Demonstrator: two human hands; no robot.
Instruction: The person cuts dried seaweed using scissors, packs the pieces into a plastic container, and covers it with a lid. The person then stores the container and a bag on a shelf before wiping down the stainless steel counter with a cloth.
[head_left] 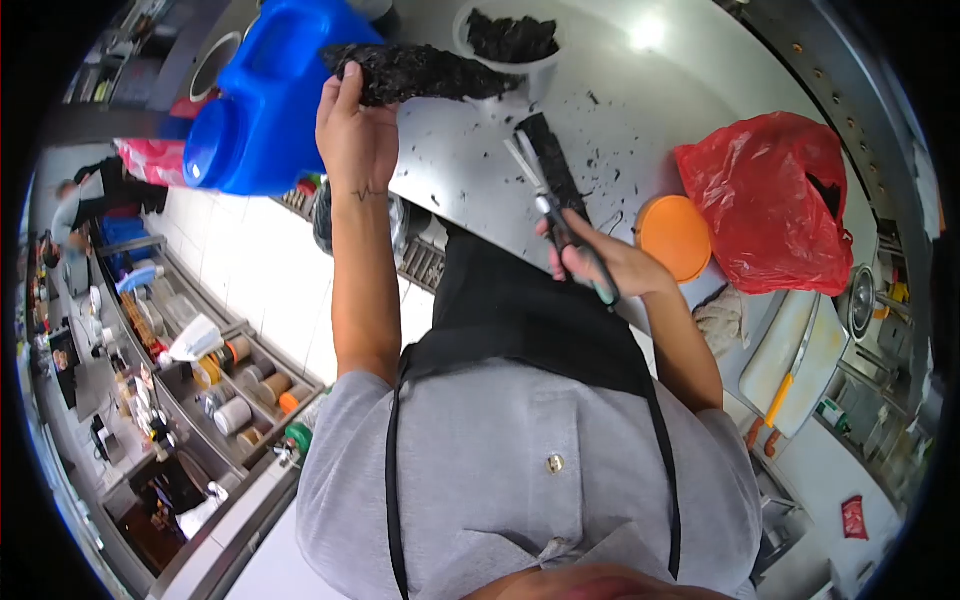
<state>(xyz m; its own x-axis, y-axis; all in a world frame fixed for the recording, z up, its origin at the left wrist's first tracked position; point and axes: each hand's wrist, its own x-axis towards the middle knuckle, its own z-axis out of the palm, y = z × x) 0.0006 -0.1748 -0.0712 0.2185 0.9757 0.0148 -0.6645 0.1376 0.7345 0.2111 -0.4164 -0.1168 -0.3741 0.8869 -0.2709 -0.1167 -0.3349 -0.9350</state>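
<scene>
My left hand [358, 135] grips one end of a long, dark, crumpled dried sheet [425, 76], raised over the metal table [440, 150]. The sheet's other end reaches toward a white tub [540, 66] that holds more dark pieces [510, 38]. In my right hand [610, 255] is a pair of scissors [550, 205], its blades apart and pointing up and left. Beneath the scissors lies a flat dark strip [553, 165] on the table. Small dark crumbs are scattered around it.
A blue jug [275, 95] stands at the left. To the right are an orange lid [674, 238], a red plastic bag [765, 200], a cloth [722, 320] and a cutting board [820, 365] with a yellow-handled knife [795, 365]. Another person [85, 205] is far left.
</scene>
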